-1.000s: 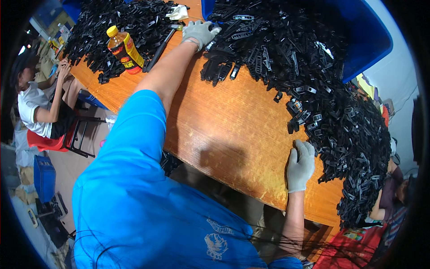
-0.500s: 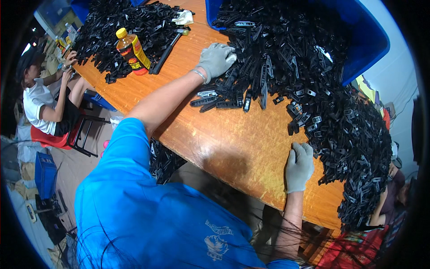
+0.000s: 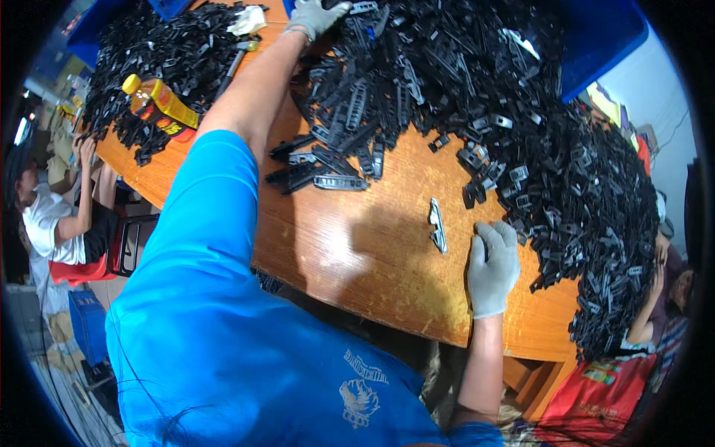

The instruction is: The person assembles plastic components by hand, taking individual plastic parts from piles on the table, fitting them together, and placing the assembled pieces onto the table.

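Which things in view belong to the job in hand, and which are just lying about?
Likely part of the job:
gloved left hand, by the heap of black parts
gloved right hand, beside a loose part
blue bin behind the heap

Apparently just lying about:
yellow-capped bottle
hammer-like tool, untouched
white cloth or glove
red bag

The view's top edge crops the left hand point(image 3: 313, 18) and large blue bin point(image 3: 612, 41).

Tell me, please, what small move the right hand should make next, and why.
Probably slide the right hand slightly left to the loose part: it lies by itself on the tabletop beside that hand, while the left hand is away at the large black pile.
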Motion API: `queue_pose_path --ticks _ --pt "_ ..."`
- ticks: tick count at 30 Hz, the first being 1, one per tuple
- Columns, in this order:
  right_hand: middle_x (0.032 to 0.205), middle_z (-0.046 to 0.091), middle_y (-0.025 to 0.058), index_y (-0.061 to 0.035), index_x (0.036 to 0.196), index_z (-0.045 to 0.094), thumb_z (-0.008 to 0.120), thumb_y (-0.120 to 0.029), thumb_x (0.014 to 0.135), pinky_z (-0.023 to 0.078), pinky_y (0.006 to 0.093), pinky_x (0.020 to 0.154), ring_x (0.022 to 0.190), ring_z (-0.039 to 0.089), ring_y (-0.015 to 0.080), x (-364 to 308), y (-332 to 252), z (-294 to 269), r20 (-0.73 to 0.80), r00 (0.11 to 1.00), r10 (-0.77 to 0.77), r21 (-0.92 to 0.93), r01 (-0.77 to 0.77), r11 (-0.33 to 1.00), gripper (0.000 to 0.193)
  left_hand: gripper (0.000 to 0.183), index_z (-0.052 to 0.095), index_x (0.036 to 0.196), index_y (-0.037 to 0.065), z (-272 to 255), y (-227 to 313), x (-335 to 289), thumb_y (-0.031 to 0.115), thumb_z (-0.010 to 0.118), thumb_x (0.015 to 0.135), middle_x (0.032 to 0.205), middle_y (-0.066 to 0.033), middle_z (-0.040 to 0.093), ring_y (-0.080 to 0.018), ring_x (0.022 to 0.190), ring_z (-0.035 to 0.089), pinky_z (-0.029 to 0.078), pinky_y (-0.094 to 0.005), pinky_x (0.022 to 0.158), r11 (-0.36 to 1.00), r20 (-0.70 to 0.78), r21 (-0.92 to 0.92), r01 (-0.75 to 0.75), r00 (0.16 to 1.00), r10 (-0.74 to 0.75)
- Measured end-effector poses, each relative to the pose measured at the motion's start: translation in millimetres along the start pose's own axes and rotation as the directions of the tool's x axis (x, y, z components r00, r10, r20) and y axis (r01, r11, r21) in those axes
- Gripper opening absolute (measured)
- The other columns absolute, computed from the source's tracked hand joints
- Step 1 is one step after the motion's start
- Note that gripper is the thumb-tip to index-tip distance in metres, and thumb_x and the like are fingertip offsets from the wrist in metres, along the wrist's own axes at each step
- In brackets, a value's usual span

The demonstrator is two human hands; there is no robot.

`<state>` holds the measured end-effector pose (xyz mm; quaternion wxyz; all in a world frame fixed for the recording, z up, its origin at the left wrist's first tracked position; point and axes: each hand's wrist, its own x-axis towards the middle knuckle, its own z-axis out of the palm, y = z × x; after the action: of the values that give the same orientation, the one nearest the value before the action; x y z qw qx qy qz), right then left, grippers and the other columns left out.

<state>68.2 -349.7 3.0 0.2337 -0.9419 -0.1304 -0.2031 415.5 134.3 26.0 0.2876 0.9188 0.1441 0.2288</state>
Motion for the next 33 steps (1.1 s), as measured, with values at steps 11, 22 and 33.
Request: queue_pose_path --ticks 11,22,33 --pt "0.117 0.073 0.0138 -0.0111 0.108 0.080 0.077 -0.008 0.092 0.059 0.0420 0.086 0.105 0.073 0.0328 3.1 -6.0 4.6 -0.002 1.000 -0.015 0.006 0.015 1.000 0.017 0.081 0.064 0.145 0.006 18.2 -12.1 -36.6 0.064 0.082 0.091 0.143 -0.0293 0.067 -0.0387 0.137 0.064 0.050 -0.0457 0.115 0.967 -0.006 -0.135 -0.214 0.977 0.215" --pt "0.120 0.073 0.0155 -0.0106 0.110 0.080 0.076 -0.008 0.093 0.059 0.0435 0.088 0.108 0.073 0.0350 -0.7 -3.6 0.3 0.012 0.999 0.043 -0.003 -0.043 0.999 0.017 0.084 0.054 0.157 0.007 -17.4 40.7 -122.6 0.059 0.078 0.096 0.153 -0.0258 0.061 -0.0384 0.144 0.058 0.044 -0.0431 0.122 0.970 0.249 -0.132 -0.205 0.940 0.233" --pt "0.120 0.073 0.0171 -0.0094 0.108 0.080 0.075 -0.007 0.093 0.058 0.0442 0.091 0.109 0.072 0.0366 -0.1 -0.9 -0.2 -0.002 1.000 0.013 0.012 -0.013 1.000 0.016 0.056 0.075 0.135 0.018 -51.0 -23.7 -83.5 0.061 0.070 0.099 0.141 -0.0146 0.070 -0.0377 0.134 0.062 0.050 -0.0475 0.112 0.979 -0.127 0.142 -0.144 0.979 0.162"
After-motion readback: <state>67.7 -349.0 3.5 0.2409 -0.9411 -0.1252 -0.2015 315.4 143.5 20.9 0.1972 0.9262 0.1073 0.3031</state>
